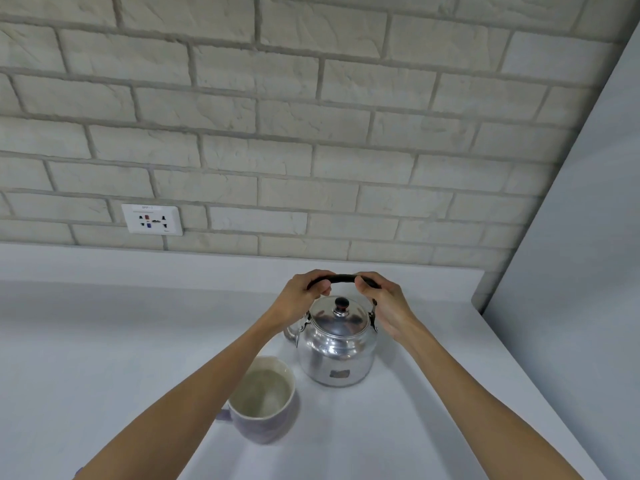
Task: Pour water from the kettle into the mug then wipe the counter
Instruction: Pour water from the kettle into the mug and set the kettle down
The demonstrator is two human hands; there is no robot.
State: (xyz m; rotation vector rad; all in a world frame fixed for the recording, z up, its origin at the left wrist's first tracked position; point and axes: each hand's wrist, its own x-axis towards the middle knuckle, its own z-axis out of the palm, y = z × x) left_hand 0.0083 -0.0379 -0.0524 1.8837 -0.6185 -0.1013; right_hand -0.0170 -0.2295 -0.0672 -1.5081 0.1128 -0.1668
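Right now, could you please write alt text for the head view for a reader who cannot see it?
Both hands, left hand and right hand, grip the black handle of a lidded steel kettle standing on a white counter. A mug stands near it, under the left forearm, before a brick wall with a socket.

Wall socket [152, 220] on brick wall [311, 133]

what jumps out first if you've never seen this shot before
Both hands, left and right, grip the black handle of a shiny kettle standing mid-counter. A mug sits just in front of it, to its left, under the left forearm.
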